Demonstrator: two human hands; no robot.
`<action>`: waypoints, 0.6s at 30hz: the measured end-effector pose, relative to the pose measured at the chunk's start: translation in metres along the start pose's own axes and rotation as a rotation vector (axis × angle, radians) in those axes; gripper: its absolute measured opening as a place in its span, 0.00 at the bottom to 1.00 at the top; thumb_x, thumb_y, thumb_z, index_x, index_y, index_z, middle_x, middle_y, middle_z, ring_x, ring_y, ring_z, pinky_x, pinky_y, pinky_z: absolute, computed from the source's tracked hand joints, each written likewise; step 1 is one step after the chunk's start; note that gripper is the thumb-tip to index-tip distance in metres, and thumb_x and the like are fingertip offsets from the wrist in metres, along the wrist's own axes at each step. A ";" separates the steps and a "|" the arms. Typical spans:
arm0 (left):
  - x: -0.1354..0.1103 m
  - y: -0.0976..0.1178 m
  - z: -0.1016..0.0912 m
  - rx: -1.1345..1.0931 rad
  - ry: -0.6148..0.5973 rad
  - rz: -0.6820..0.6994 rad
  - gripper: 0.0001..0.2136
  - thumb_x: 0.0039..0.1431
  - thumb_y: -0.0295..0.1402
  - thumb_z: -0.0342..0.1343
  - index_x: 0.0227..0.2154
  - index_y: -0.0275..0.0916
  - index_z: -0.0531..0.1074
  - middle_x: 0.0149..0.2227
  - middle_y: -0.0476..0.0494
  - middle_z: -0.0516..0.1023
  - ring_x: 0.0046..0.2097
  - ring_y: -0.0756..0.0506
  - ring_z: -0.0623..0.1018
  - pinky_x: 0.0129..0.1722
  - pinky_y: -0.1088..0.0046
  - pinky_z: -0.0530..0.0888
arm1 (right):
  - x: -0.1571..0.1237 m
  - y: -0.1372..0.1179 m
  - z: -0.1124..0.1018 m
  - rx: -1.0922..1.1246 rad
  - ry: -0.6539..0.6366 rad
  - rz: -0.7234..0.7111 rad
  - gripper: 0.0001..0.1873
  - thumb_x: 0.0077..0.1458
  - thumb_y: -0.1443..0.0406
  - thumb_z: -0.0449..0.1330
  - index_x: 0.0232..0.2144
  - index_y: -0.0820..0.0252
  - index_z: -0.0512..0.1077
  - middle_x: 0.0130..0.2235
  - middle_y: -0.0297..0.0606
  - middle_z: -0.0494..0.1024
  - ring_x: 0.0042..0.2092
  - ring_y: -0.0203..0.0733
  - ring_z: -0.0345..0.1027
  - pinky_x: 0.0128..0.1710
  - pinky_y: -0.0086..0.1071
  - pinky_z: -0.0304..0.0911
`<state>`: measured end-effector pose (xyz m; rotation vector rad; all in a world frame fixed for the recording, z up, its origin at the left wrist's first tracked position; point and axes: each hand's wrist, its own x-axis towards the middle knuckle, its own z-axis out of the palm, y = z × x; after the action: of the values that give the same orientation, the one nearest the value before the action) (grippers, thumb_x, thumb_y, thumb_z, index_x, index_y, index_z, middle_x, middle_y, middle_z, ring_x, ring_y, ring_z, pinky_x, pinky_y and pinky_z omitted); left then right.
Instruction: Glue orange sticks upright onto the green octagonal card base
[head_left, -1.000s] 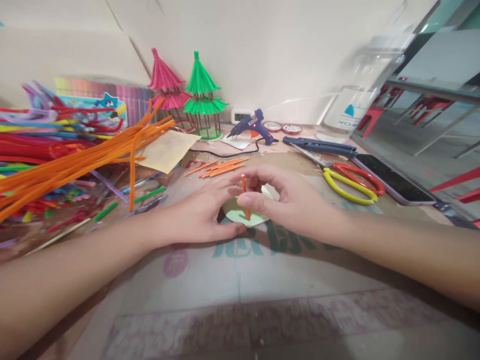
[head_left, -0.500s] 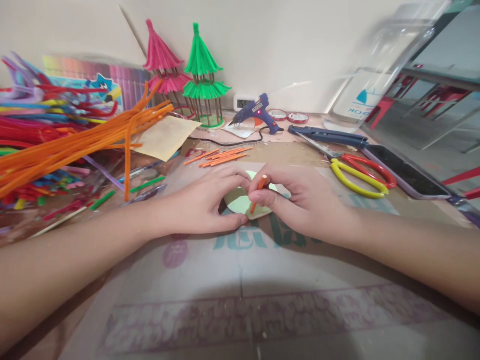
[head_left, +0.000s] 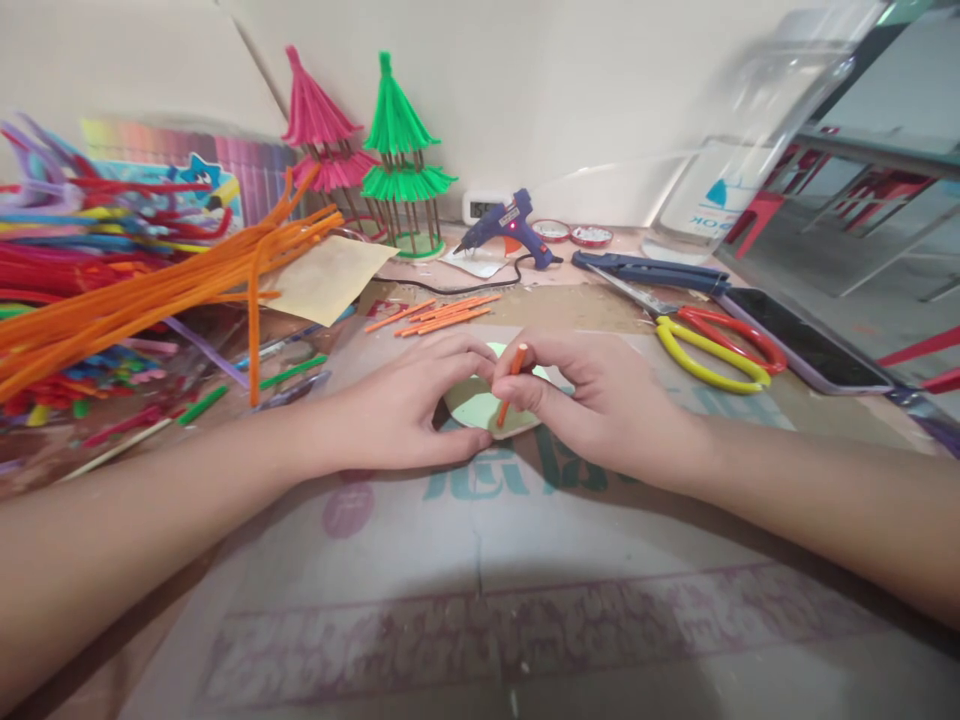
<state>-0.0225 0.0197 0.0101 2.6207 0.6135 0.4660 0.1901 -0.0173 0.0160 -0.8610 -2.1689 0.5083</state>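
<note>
My right hand [head_left: 592, 405] pinches a short orange stick [head_left: 511, 385] between thumb and fingers, its lower end resting on a pale green paper disc [head_left: 476, 408]. The stick leans a little to the right. My left hand [head_left: 401, 410] lies on the table with its thumb and fingertips pressed on the disc's left edge. The disc sits on a sheet of cardboard [head_left: 480, 560] with printed letters.
Loose orange sticks [head_left: 435, 316] lie behind the hands. A pile of coloured pipe cleaners [head_left: 112, 290] fills the left. Pink [head_left: 324, 120] and green [head_left: 401, 140] paper pagodas, a blue glue gun [head_left: 510, 228], scissors [head_left: 705, 350], a phone [head_left: 802, 345] and a clear bottle [head_left: 720, 190] stand beyond.
The orange stick went from upright to leaning right on the disc. My right hand's fingers closed lower around it. The view shifted slightly.
</note>
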 end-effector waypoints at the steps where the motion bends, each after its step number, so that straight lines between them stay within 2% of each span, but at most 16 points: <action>1: 0.000 0.000 0.000 0.001 0.000 0.006 0.10 0.58 0.33 0.58 0.42 0.41 0.70 0.52 0.42 0.73 0.52 0.41 0.73 0.54 0.64 0.70 | 0.000 0.001 0.000 0.001 0.003 0.009 0.12 0.65 0.63 0.56 0.29 0.59 0.69 0.27 0.30 0.73 0.29 0.34 0.64 0.31 0.29 0.57; 5: 0.001 0.000 0.000 -0.005 -0.004 0.012 0.08 0.63 0.35 0.55 0.43 0.39 0.70 0.50 0.41 0.73 0.52 0.42 0.73 0.55 0.64 0.69 | -0.002 0.002 0.002 -0.012 -0.003 0.042 0.12 0.65 0.62 0.56 0.28 0.57 0.67 0.28 0.30 0.74 0.31 0.35 0.66 0.33 0.30 0.59; 8: 0.001 0.001 0.000 0.000 -0.001 -0.004 0.06 0.62 0.34 0.54 0.41 0.39 0.70 0.49 0.41 0.73 0.51 0.42 0.73 0.54 0.64 0.69 | -0.003 0.001 0.003 -0.001 -0.005 0.049 0.11 0.65 0.63 0.56 0.28 0.56 0.66 0.29 0.30 0.74 0.31 0.36 0.67 0.34 0.30 0.61; 13: 0.001 0.002 0.001 -0.013 0.016 -0.005 0.05 0.62 0.35 0.56 0.38 0.41 0.69 0.47 0.44 0.75 0.50 0.42 0.74 0.53 0.63 0.70 | -0.003 0.001 0.003 0.089 0.017 0.057 0.10 0.66 0.59 0.56 0.35 0.58 0.70 0.31 0.32 0.75 0.33 0.36 0.69 0.36 0.31 0.63; 18: -0.001 0.000 0.000 -0.012 0.034 0.014 0.06 0.63 0.35 0.55 0.41 0.41 0.70 0.48 0.43 0.77 0.50 0.41 0.75 0.53 0.63 0.71 | -0.005 0.001 0.002 0.171 0.056 0.042 0.11 0.66 0.57 0.56 0.40 0.60 0.70 0.33 0.32 0.76 0.34 0.35 0.69 0.37 0.30 0.63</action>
<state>-0.0236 0.0189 0.0096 2.6122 0.6013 0.5185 0.1912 -0.0199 0.0114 -0.8186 -2.0271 0.6720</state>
